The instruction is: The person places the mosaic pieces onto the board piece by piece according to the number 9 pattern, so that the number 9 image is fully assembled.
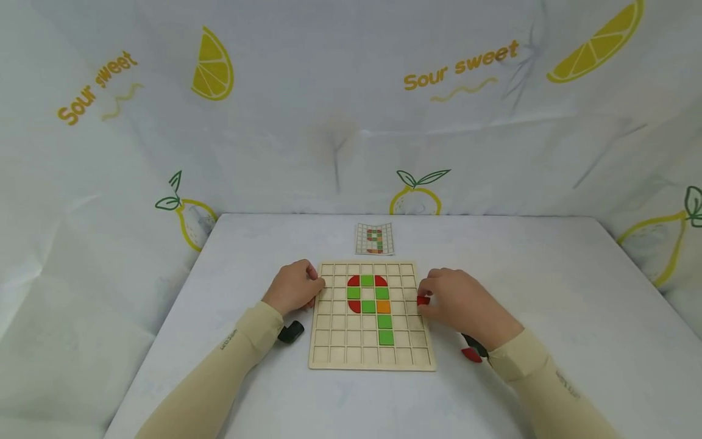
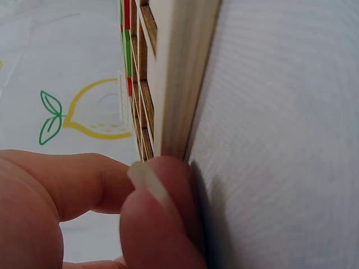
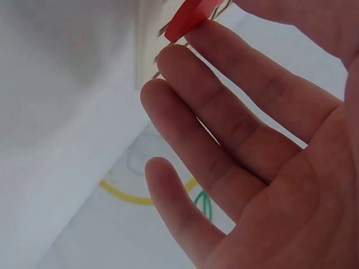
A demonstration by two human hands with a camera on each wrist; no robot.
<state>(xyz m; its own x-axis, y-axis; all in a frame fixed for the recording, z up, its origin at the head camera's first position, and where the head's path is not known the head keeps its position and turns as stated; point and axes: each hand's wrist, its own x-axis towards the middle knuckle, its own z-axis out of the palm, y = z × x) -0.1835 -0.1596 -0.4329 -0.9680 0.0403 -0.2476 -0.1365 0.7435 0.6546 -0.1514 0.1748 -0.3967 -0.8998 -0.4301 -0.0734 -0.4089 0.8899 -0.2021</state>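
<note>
A square wooden grid board lies on the table, with red, green and orange tiles forming a figure like a 9. My left hand is at the board's left edge; in the left wrist view its thumb and a finger hold that edge. Over the board's right edge, my right hand pinches a red tile between thumb and index finger. The right wrist view shows this red tile at the fingertips, while the other fingers extend loosely.
Behind the board lies a small pattern card showing a similar coloured figure. Another red tile with a curved side rests on the table near my right wrist. A lemon-printed white cloth hangs behind the table.
</note>
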